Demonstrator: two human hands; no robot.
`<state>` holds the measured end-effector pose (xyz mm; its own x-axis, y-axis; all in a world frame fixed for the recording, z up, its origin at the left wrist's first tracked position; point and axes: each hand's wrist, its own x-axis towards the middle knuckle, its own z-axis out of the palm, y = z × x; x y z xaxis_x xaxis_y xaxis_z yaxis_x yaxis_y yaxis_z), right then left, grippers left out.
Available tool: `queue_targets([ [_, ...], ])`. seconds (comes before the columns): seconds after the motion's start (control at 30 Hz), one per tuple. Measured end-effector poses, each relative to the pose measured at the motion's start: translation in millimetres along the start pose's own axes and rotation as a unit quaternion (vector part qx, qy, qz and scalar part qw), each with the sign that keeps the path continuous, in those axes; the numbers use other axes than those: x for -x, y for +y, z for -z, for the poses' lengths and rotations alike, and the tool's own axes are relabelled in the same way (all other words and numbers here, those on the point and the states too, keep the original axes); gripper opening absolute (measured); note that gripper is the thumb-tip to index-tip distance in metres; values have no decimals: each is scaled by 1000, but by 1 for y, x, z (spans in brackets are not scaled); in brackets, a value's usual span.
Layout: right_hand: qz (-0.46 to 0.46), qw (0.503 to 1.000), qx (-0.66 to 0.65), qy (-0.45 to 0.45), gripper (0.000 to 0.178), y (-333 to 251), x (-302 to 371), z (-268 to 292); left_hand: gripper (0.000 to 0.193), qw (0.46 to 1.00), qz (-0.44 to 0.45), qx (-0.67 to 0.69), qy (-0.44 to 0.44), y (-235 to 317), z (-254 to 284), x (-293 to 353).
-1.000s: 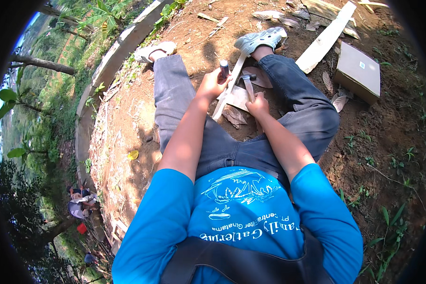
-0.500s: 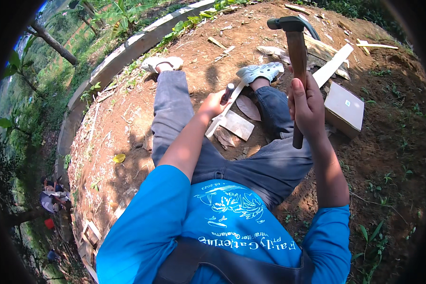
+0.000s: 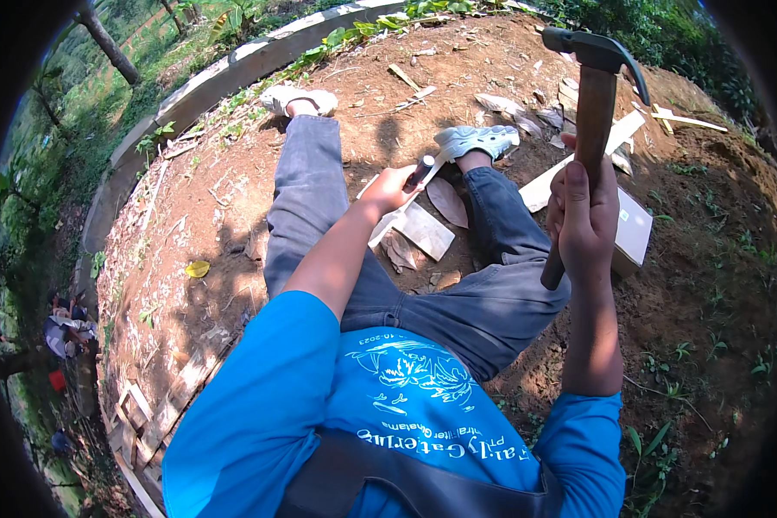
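My left hand is closed around the dark handle of what looks like a chisel, its pale round end pointing up. The lower end of this tool is hidden by my hand. It stands at a narrow pale wood strip lying between my legs. A flat wooden piece rests beside the strip. Raised on the right, my right hand grips a claw hammer by its wooden handle, head up and well apart from the chisel.
A cardboard box sits right of my right forearm, with a long pale plank behind my hand. Dry leaves and wood scraps lie on the soil. A concrete edge curves past the far left; people sit beyond it.
The hammer and my right hand have shifted to the right, and the hammer head leans further right. My left hand keeps the chisel at the wood strip. The whole view has turned slightly.
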<state>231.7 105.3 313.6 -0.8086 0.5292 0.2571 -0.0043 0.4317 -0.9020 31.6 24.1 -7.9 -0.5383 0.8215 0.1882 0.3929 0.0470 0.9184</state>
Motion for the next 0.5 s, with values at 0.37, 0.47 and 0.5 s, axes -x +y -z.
queue_targets([
  [0.37, -31, 996, 75, -34, 28, 36, -4, -9, 23, 1000, 0, 7, 7, -5, 6, 2],
  [0.47, 62, 993, -40, 89, 26, 21, 3, -24, 23, 1000, -10, 7, 10, 0, 4, 3],
  [0.5, 60, 993, -47, 94, 25, 46, 12, -31, 23, 1000, -17, 10, 7, 4, 2, -2],
])
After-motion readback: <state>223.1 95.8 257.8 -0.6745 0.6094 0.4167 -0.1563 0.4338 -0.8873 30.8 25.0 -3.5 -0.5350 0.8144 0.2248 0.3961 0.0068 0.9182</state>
